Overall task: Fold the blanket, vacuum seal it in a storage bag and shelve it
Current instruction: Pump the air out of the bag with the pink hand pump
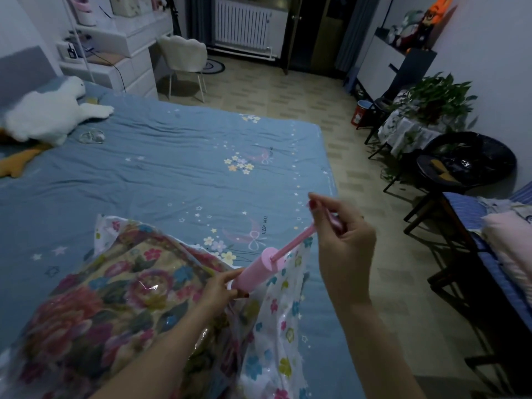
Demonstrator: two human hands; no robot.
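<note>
A folded floral blanket (95,309) lies inside a clear storage bag (276,335) printed with small flowers, at the near edge of the bed (172,168). A pink hand pump (259,270) stands tilted on the bag, its base on the bag's white valve. My left hand (221,289) grips the lower end of the pump barrel. My right hand (342,240) holds the pump's handle, and the pink rod is pulled far out of the barrel toward the upper right.
A white plush toy (49,116) and an orange one lie at the bed's far left. A white chair (184,59) and drawers stand beyond the bed. To the right are a plant table (426,110), a black round chair (466,159) and a bench with folded bedding (506,240).
</note>
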